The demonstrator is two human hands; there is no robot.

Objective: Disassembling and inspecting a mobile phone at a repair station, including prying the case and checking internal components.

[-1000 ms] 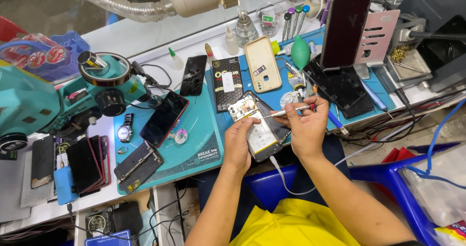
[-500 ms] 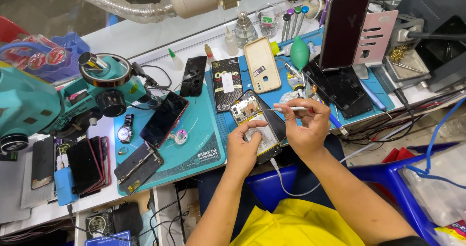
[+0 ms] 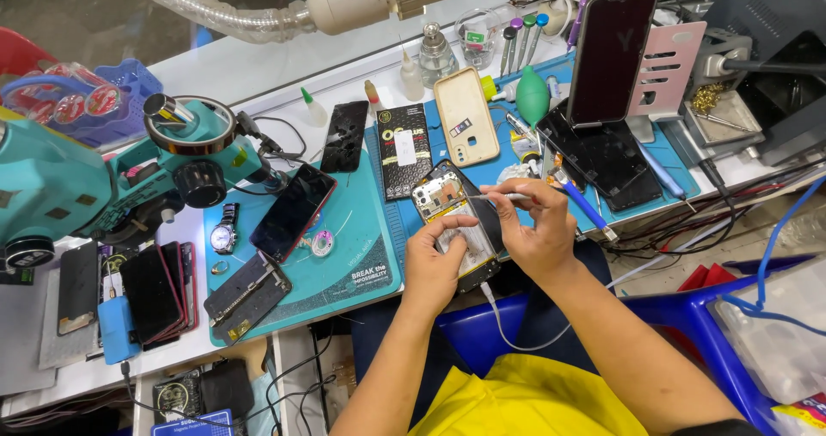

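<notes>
Your left hand (image 3: 434, 264) grips the opened phone (image 3: 456, 221) at the teal mat's (image 3: 344, 272) edge while your right hand (image 3: 533, 229) pinches tweezers (image 3: 499, 197) over its circuit board.

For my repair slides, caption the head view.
Left hand steadies an opened phone while right hand works tweezers on it.

1. Opened phone (image 3: 453, 221): back cover off, circuit board and gold-coloured parts exposed at its top end, pale battery area below. Lies face down, tilted diagonally, at the near edge of the tabletop, partly under the hands. White cable runs from its lower end.
2. Tweezers (image 3: 502, 197): thin, metal, roughly horizontal, tip over the phone's upper part.
</notes>
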